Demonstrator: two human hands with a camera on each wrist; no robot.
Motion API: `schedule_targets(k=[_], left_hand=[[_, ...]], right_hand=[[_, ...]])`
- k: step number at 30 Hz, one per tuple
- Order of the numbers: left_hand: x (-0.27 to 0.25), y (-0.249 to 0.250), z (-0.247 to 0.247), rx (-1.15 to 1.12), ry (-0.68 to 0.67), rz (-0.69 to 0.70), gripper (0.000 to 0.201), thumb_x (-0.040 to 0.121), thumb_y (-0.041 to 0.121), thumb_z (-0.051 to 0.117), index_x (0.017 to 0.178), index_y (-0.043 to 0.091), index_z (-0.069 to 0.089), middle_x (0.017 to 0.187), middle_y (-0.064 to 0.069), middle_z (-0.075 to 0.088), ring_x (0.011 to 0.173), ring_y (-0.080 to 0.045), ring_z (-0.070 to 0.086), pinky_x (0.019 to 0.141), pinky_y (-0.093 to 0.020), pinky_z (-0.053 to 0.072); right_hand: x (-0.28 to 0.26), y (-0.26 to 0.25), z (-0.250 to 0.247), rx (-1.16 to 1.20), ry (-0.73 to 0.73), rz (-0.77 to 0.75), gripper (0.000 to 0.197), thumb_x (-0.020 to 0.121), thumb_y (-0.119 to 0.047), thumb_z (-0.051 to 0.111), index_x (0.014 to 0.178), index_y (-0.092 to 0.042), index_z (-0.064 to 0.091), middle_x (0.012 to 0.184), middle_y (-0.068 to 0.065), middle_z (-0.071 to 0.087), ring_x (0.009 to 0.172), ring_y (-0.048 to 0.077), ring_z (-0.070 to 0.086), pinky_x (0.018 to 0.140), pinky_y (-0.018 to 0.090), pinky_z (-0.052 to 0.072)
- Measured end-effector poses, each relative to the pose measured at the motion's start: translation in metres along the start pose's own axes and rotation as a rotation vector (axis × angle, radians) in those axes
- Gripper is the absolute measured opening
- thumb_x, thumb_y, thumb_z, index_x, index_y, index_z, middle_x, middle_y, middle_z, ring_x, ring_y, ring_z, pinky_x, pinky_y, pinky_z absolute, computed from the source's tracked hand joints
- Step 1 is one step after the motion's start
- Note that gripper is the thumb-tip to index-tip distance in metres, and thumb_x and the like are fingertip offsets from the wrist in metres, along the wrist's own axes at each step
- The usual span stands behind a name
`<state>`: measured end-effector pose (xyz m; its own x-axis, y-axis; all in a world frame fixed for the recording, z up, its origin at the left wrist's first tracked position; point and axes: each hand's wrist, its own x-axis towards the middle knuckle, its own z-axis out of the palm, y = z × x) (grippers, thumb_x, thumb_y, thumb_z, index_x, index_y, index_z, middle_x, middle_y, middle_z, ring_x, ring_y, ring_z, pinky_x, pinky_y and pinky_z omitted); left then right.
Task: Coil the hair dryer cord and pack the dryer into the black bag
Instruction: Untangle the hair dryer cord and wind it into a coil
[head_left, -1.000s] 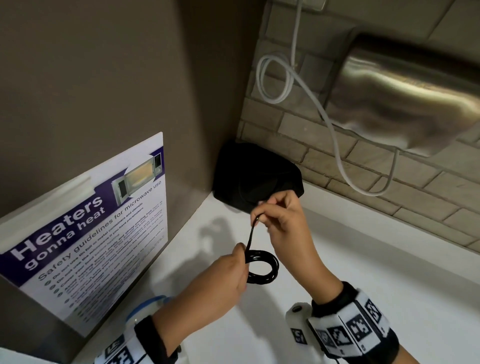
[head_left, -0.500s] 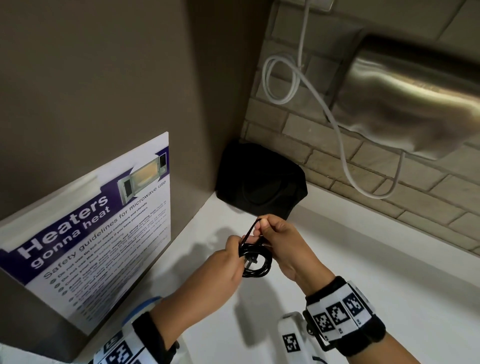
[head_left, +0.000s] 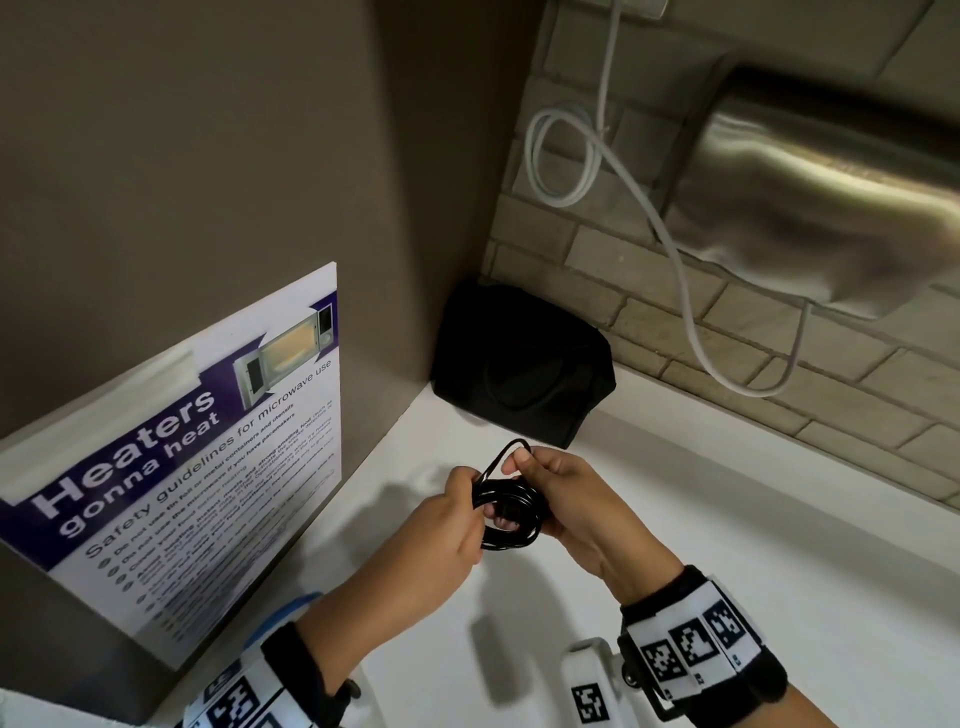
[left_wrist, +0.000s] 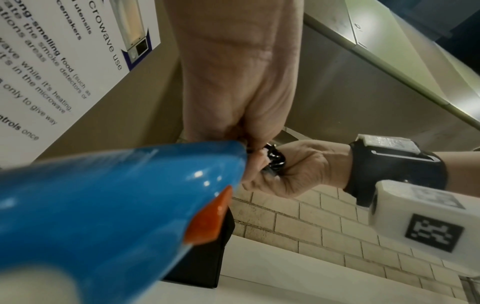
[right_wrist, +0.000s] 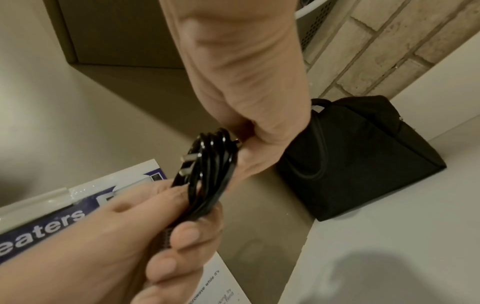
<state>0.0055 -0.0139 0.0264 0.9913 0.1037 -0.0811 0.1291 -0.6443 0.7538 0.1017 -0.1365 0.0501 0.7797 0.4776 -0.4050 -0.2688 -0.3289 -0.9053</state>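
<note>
Both hands hold the black cord (head_left: 511, 517), wound into a small coil above the white counter. My left hand (head_left: 467, 499) grips the coil's left side, and my right hand (head_left: 522, 467) grips its right side and pinches a short loop that sticks up. The plug's metal prongs (right_wrist: 188, 162) show against the coil (right_wrist: 207, 174). The blue hair dryer (left_wrist: 103, 205), with an orange switch, lies under my left wrist; only its edge (head_left: 291, 605) shows in the head view. The black bag (head_left: 519, 364) stands in the corner beyond the hands.
A microwave safety poster (head_left: 197, 467) leans on the brown panel at the left. A steel wall unit (head_left: 821, 208) with a looped white cable (head_left: 561, 156) hangs on the brick wall. The white counter (head_left: 727, 519) stretches to the right.
My right hand, which held a cord strand lifted above the coil, has come down and closed on the coil. Both hands now meet at it.
</note>
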Motion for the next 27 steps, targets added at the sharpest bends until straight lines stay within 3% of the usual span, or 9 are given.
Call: schedule_targets(k=[3,5,7,9,14,18,22,25,27], left_hand=[[0.003,-0.003,0.004,0.016,0.033,-0.017,0.019,0.093,0.005,0.035,0.112,0.009,0.036,0.081,-0.013,0.062,0.057,-0.016,0.045,0.051,-0.026,0.033],[0.004,-0.004,0.006,0.053,0.069,-0.023,0.019,0.093,0.004,0.035,0.111,0.008,0.035,0.074,-0.009,0.057,0.054,-0.015,0.043,0.045,-0.021,0.028],[0.007,-0.003,0.004,0.053,0.108,-0.044,0.015,0.094,0.006,0.034,0.109,0.008,0.036,0.065,0.001,0.048,0.050,-0.010,0.039,0.041,-0.021,0.027],[0.009,-0.001,0.002,0.051,0.125,-0.064,0.007,0.095,0.007,0.033,0.102,0.008,0.035,0.061,0.006,0.042,0.049,-0.008,0.037,0.040,-0.021,0.029],[0.010,0.004,0.001,0.023,0.088,-0.064,0.008,0.094,0.006,0.033,0.092,0.013,0.030,0.070,0.004,0.045,0.050,-0.006,0.038,0.040,-0.017,0.033],[0.012,0.002,0.000,-0.046,0.145,-0.080,0.005,0.096,0.007,0.034,0.092,0.010,0.033,0.072,0.001,0.049,0.052,-0.008,0.041,0.042,-0.016,0.034],[0.013,-0.002,-0.006,-0.190,0.191,-0.107,0.010,0.096,0.007,0.034,0.099,0.001,0.042,0.097,-0.015,0.063,0.073,-0.028,0.060,0.052,-0.022,0.035],[0.013,-0.006,-0.012,-0.266,0.191,-0.114,0.016,0.098,0.009,0.033,0.102,0.001,0.046,0.079,-0.013,0.060,0.052,-0.013,0.050,0.048,-0.015,0.038],[0.014,-0.009,-0.014,-0.336,0.169,-0.120,0.015,0.098,0.010,0.032,0.093,0.008,0.046,0.068,-0.008,0.054,0.047,-0.015,0.043,0.047,-0.019,0.039]], right_hand=[[-0.001,-0.002,0.003,-0.092,-0.015,0.004,0.035,0.100,-0.031,0.043,0.093,-0.009,0.069,0.082,0.012,0.071,0.076,0.025,0.068,0.082,0.038,0.055],[-0.002,-0.003,0.005,-0.163,-0.004,0.008,0.037,0.100,-0.031,0.043,0.089,-0.009,0.070,0.074,0.009,0.072,0.072,0.021,0.068,0.084,0.033,0.055],[-0.005,-0.004,0.004,-0.152,-0.029,0.017,0.038,0.100,-0.031,0.043,0.090,-0.005,0.070,0.081,0.015,0.073,0.081,0.026,0.069,0.094,0.036,0.051],[-0.013,-0.007,0.003,-0.086,-0.114,0.003,0.041,0.101,-0.032,0.039,0.099,-0.003,0.068,0.088,0.018,0.072,0.090,0.031,0.067,0.093,0.035,0.051],[-0.027,-0.004,0.005,-0.183,-0.184,-0.100,0.038,0.089,-0.022,0.065,0.122,-0.013,0.052,0.084,0.000,0.063,0.077,0.011,0.066,0.067,0.019,0.050],[-0.030,-0.002,0.001,-0.228,-0.165,-0.133,0.059,0.091,-0.007,0.059,0.139,-0.030,0.033,0.109,0.000,0.064,0.100,0.022,0.067,0.088,0.032,0.055],[-0.044,-0.008,-0.004,-0.492,-0.149,-0.155,0.064,0.097,-0.013,0.049,0.149,-0.030,0.016,0.120,-0.013,0.055,0.096,-0.002,0.065,0.086,0.018,0.050],[-0.053,-0.011,-0.013,-0.501,-0.138,-0.153,0.053,0.098,-0.009,0.044,0.147,-0.021,0.028,0.119,-0.014,0.055,0.104,0.002,0.065,0.101,0.027,0.047],[-0.054,-0.010,-0.028,-0.420,-0.118,-0.132,0.047,0.097,-0.004,0.044,0.142,-0.017,0.039,0.115,-0.010,0.064,0.101,0.006,0.068,0.104,0.033,0.045]])
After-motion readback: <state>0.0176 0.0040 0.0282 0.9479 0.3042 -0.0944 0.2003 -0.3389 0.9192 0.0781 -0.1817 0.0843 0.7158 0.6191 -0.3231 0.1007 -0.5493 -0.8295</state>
